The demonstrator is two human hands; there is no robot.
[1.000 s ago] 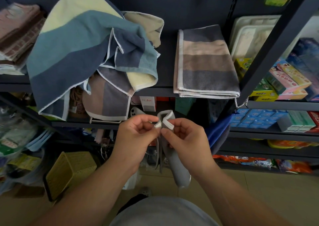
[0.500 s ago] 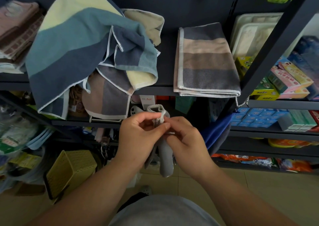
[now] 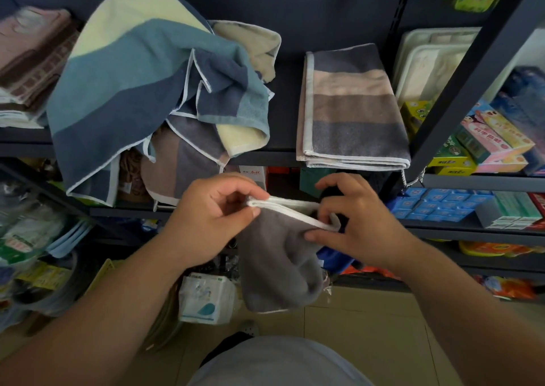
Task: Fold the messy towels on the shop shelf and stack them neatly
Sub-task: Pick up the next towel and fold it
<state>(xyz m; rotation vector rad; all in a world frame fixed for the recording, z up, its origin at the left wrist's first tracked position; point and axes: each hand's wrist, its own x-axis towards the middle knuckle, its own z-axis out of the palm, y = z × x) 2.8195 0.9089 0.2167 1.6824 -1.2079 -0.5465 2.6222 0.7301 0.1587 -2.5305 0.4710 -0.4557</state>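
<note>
**Grey towel stretched between my hands, below the towel shelf**

I stand at a dark metal shelf [image 3: 284, 105] with a dark back wall, beige tiled floor [image 3: 368, 326] at 5 o'clock under me. On the shelf board, at 1 o'clock, a striped towel [image 3: 351, 105] lies folded flat, its white-hemmed edge flush with the shelf lip. At 10 o'clock a loose heap [image 3: 124, 84] of blue, teal and cream towels spills over the front edge and hangs down past the next board. At 9 o'clock sits a stack of brown towels [image 3: 32, 61].

Bare board shows between the heap and the folded towel. A slanted black post [image 3: 477, 70] bounds the bay at 2 o'clock.

My left hand [image 3: 212, 220] pinches one end of the grey towel's [image 3: 280, 261] white hem between thumb and forefinger. My right hand [image 3: 356, 226] pinches the other end, thumb underneath. The hem runs taut between them; the rest droops toward 6 o'clock, in the air, touching no shelf.

Beyond the post, white trays [image 3: 427, 58] stand stacked at 2 o'clock, with coloured cartons [image 3: 489, 140] below them and blue boxes [image 3: 436, 205] packed in rows at 3 o'clock. A white pack [image 3: 206, 300] sits low at 7 o'clock.
</note>
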